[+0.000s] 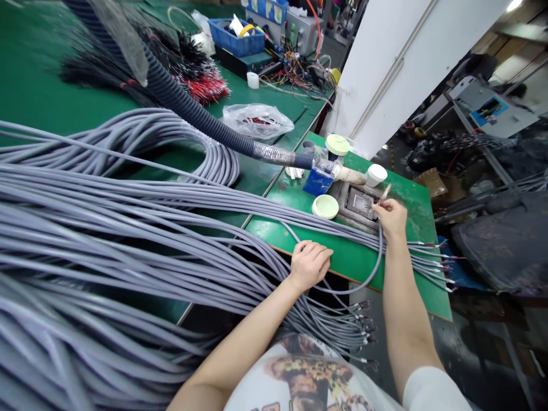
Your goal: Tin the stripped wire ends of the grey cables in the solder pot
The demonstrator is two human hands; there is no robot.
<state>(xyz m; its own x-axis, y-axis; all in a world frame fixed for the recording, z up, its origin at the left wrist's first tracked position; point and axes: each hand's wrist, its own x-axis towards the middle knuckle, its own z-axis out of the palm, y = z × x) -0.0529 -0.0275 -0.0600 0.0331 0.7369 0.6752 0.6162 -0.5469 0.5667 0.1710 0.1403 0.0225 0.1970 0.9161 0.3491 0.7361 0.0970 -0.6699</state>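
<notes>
A thick bundle of grey sheathed cables (128,228) runs across the green workbench (355,260) from the left, and its stripped ends fan out past the bench edge. My left hand (310,264) lies palm-down on the cables near the bench's front edge, not visibly gripping them. My right hand (389,220) pinches a single grey cable (363,282), which loops below the bundle, and its thin tip points up. That hand is right next to a metal-framed dip tray (358,203). Part of the bench lies hidden under the cables.
A black corrugated hose (192,108) crosses overhead to a taped nozzle near a blue box (319,181). Pale green lids (325,206) and a white cap (375,174) sit near the tray. Black-and-red wire bundles (188,74), a plastic bag (257,121) and a white pillar (398,74) stand beyond.
</notes>
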